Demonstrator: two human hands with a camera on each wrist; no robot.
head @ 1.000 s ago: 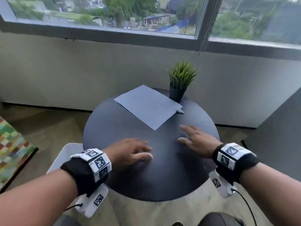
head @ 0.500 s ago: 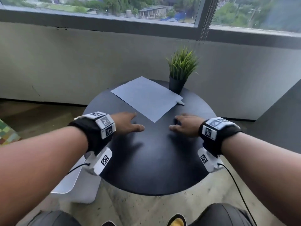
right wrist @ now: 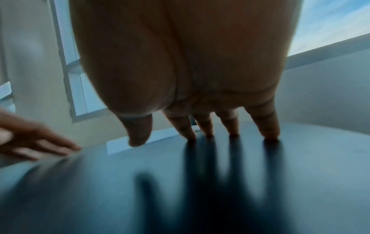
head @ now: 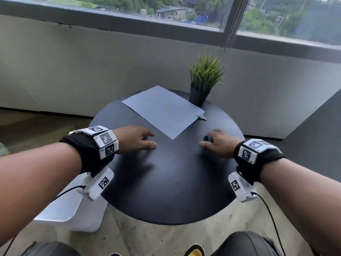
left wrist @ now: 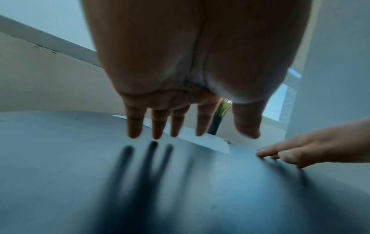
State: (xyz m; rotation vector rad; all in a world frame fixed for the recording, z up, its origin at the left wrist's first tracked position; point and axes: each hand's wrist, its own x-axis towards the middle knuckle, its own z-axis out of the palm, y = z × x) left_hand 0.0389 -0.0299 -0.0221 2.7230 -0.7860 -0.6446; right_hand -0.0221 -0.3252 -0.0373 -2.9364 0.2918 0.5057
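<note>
One round black table [head: 166,182] carries a pale sheet [head: 162,109] flat on its far half. Its long axis runs far-left to near-right, with one corner pointing near, between the grips. Left grip [head: 134,139] and right grip [head: 217,145], both released with fingers straight, flank that corner, probably to take it from both sides.

Both forearms reach in from the lower corners. Left hand [head: 135,138] centre-left, palm down, fingers straight and spread. Right hand [head: 216,145] centre-right, palm down, fingers straight.
</note>
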